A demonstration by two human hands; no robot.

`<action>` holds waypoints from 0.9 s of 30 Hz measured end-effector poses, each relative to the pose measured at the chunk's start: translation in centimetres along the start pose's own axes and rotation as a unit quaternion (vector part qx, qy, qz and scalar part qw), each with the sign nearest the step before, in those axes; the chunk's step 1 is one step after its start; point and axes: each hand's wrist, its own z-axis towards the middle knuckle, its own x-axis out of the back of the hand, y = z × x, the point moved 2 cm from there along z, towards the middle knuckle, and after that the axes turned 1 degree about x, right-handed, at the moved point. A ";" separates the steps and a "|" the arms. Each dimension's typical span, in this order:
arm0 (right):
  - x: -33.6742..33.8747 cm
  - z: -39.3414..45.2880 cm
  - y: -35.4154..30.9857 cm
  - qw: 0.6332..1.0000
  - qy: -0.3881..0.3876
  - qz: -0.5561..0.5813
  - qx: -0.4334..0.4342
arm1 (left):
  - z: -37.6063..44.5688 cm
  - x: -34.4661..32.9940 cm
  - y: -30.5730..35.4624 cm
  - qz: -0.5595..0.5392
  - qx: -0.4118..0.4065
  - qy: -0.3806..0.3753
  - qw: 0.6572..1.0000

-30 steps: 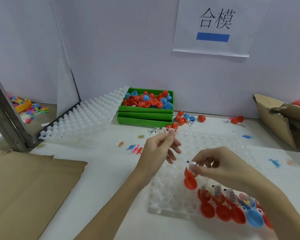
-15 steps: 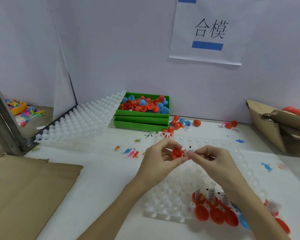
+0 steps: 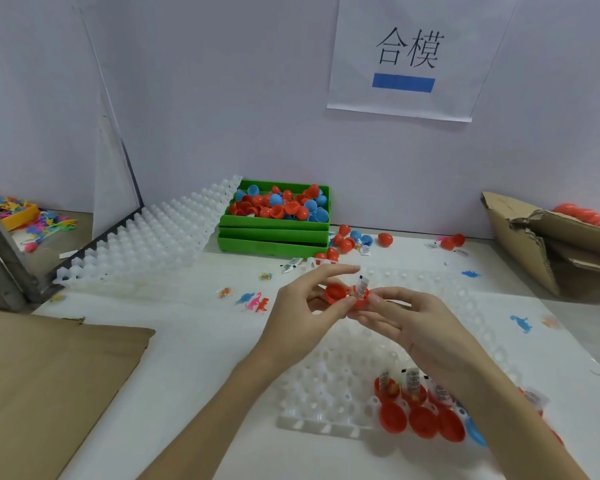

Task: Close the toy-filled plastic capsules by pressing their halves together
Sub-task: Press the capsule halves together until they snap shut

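The left hand (image 3: 302, 306) pinched the open red capsule (image 3: 347, 294) by its lid, which lay left of the filled half gripped by the right hand (image 3: 406, 317).

Open red capsule (image 3: 347, 295), halves apart

Two hands: left hand (image 3: 303, 308) and right hand (image 3: 413, 322). One open red capsule (image 3: 347, 294) between them. Two white trays (image 3: 329, 386) (image 3: 146, 244). One green bin (image 3: 274, 233).
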 end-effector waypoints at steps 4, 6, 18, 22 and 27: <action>0.2 0.0 0.0 1.000 0.006 -0.026 0.001 | 0.0 0.2 0.0 0.028 -0.011 -0.028 0.999; 0.2 0.0 0.0 0.999 0.011 -0.037 0.000 | 0.0 0.1 -0.1 0.042 -0.012 -0.033 0.999; -0.5 0.0 0.1 0.999 -0.005 0.027 -0.018 | -0.2 -0.1 -0.2 0.084 -0.034 -0.032 0.995; -0.6 -0.2 0.2 0.996 0.021 -0.082 0.004 | -0.3 -0.2 -0.2 0.114 -0.049 -0.042 0.991; -0.6 -0.3 -0.1 0.996 0.032 -0.083 0.004 | -0.3 -0.1 0.1 0.081 -0.029 -0.038 0.996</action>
